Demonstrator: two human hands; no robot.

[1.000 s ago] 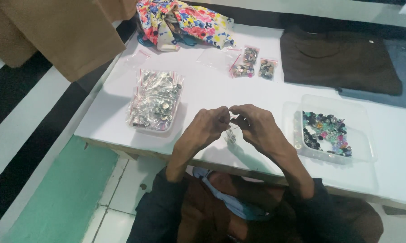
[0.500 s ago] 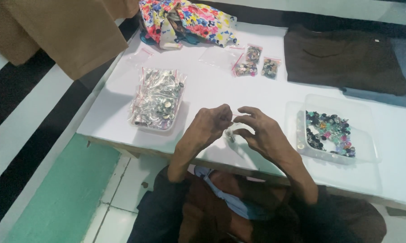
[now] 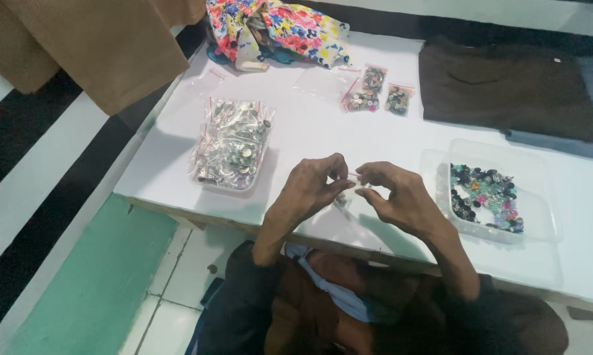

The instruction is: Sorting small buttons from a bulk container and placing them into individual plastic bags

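Leftmost, toward the table's [image 3: 178,125] left edge, lies a clear bag of small silvery packets [image 3: 232,144]. Near the front edge, the left hand [image 3: 309,190] and right hand [image 3: 398,194] meet, fingertips pinching a small clear zip bag [image 3: 350,197] between them just above the tabletop; what it holds is too small to tell. Just right of the right hand sits a clear plastic tray [image 3: 540,197] of mixed coloured buttons [image 3: 484,194]. Along the back edge lie floral fabric [image 3: 283,29], three small button bags [image 3: 375,92] and a folded brown cloth [image 3: 507,85].

Left hand [image 3: 313,187] and right hand [image 3: 396,194] pinch a small clear bag [image 3: 354,197] above the white table [image 3: 309,131].
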